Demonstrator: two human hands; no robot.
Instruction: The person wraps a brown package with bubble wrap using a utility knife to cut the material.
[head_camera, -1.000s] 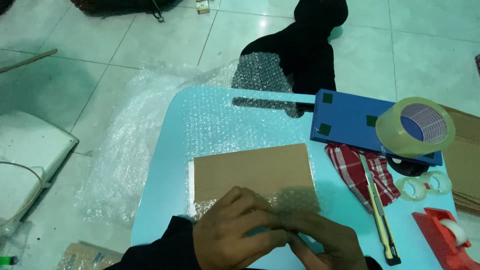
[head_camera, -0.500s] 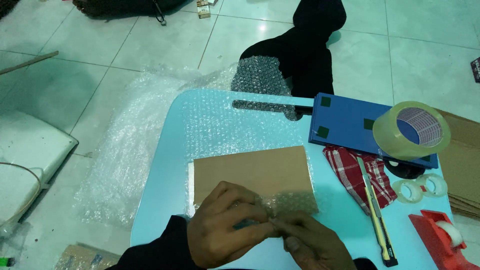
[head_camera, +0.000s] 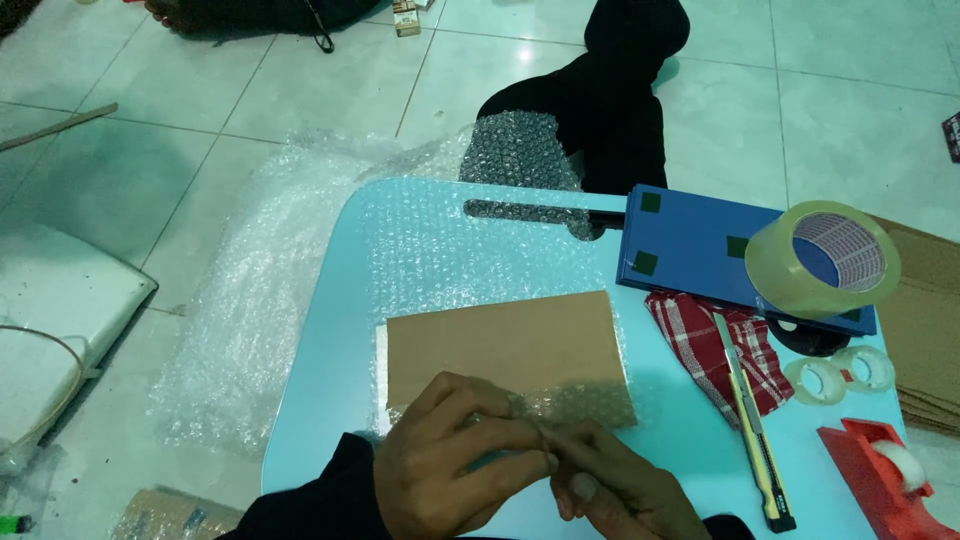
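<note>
Pressing together at the near edge of the light-blue table (head_camera: 330, 400), the left hand (head_camera: 455, 465) and the right hand (head_camera: 625, 495) meet fingertip to fingertip over the near edge of a sheet of bubble wrap (head_camera: 450, 250). Both hands are curled, fingers bent inward, and they pinch the wrap where it folds up over a flat brown cardboard piece (head_camera: 500, 345); whether anything else sits between the fingers cannot be told. The cardboard lies on the wrap in the middle of the table, just beyond the hands, with its near right corner under the plastic.

To the right lies one blue flat box (head_camera: 700, 250), and one large roll of clear packing tape (head_camera: 825, 260) rests on its right end. Beside the box lie one red checked cloth (head_camera: 700, 345), with one yellow utility knife (head_camera: 755, 435) across it, two small clear tape rolls (head_camera: 840, 375), and one red tape dispenser (head_camera: 880, 480), which holds a white roll.
</note>
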